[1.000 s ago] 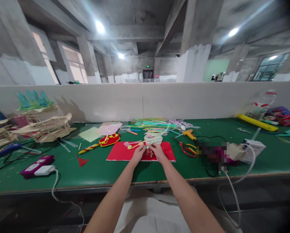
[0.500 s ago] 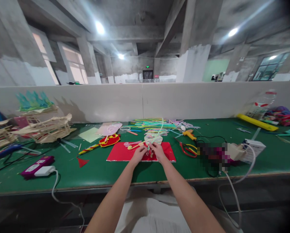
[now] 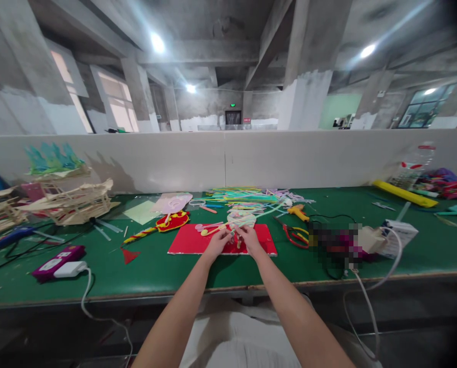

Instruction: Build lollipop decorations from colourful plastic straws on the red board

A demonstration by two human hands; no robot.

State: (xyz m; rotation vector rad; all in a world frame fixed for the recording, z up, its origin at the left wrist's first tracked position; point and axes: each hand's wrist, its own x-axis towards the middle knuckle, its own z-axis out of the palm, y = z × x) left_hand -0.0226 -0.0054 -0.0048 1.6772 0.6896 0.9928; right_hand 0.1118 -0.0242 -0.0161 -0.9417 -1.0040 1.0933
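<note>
My left hand (image 3: pixel 218 245) and my right hand (image 3: pixel 251 242) meet over a red board (image 3: pixel 186 243), their fingertips pinched close together. Between them is a pale green pipe cleaner (image 3: pixel 268 208), its free end stretching away to the right. Small details at the fingertips are hard to make out. Just beyond my fingers sits a pale striped round piece (image 3: pixel 242 217). Yellow and pink curled pipe-cleaner shapes (image 3: pixel 209 231) lie on the board, left of my left hand.
Loose coloured pipe cleaners (image 3: pixel 232 195) are heaped behind the board. To the right lie red-handled pliers (image 3: pixel 295 237) and a yellow glue gun (image 3: pixel 299 212). At left are a red-and-yellow fan-shaped ornament (image 3: pixel 172 222), a purple box (image 3: pixel 59 263) with a white cable, and a wooden model (image 3: pixel 78 204).
The pale green pipe cleaner's free end, upright before, has swung down to the right. Both hands stay in nearly the same place over the board.
</note>
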